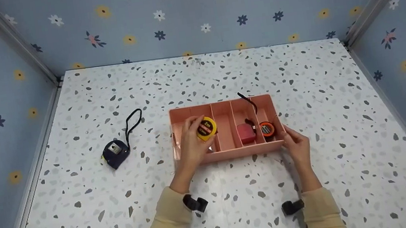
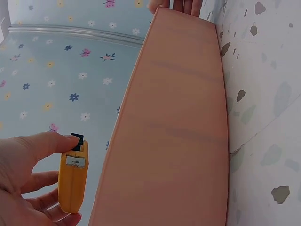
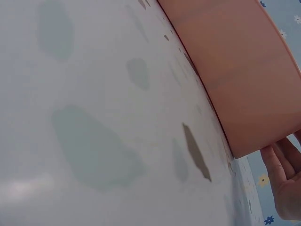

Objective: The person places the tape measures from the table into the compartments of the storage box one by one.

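Note:
My left hand [image 1: 191,143] holds a yellow tape measure [image 1: 207,128] with a dark label reading 2 m, above the left part of a pink divided box [image 1: 228,154]. In the left wrist view, the thumb lies on the black button of the yellow tape measure [image 2: 73,181], fingers on its other side. At the box's right end, my right hand [image 1: 298,144] grips the wall near the front corner. A red tape measure [image 1: 246,133] with a black strap sits in one compartment. In the rightmost lies an orange and black tape measure [image 1: 267,129]. My left hand partly hides the left compartments.
On the speckled white table [image 1: 260,209], left of the box, lies a dark blue tape measure [image 1: 116,153] with a looped black cord [image 1: 128,129]. A black strap [image 1: 247,101] hangs over the box's back rim. Flower-patterned walls [image 1: 188,12] enclose the back and sides.

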A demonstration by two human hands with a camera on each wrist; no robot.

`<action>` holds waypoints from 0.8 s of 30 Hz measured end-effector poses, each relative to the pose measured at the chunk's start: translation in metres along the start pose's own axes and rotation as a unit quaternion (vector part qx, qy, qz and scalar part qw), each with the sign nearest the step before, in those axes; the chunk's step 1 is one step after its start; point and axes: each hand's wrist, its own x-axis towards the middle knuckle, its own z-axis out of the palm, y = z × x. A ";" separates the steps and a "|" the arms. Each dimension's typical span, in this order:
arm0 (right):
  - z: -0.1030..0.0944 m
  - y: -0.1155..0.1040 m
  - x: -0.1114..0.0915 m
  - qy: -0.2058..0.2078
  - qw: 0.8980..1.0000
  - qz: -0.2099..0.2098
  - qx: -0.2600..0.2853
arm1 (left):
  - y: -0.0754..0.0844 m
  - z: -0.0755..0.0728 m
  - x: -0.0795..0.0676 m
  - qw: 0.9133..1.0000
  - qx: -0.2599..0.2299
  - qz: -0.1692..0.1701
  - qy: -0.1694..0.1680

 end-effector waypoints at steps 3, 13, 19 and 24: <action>0.000 -0.001 0.000 -0.001 1.000 -0.008 -0.003 | 0.001 0.003 0.001 1.000 0.006 0.006 -0.010; 0.000 -0.002 -0.001 -0.008 1.000 -0.015 0.010 | 0.003 0.014 0.006 0.999 -0.004 0.031 -0.040; -0.002 0.009 0.005 -0.004 0.999 -0.034 0.002 | 0.004 0.018 0.011 0.998 -0.009 0.034 -0.061; -0.002 0.009 0.003 -0.008 0.999 -0.036 0.013 | 0.004 0.020 0.016 0.996 -0.005 0.040 -0.084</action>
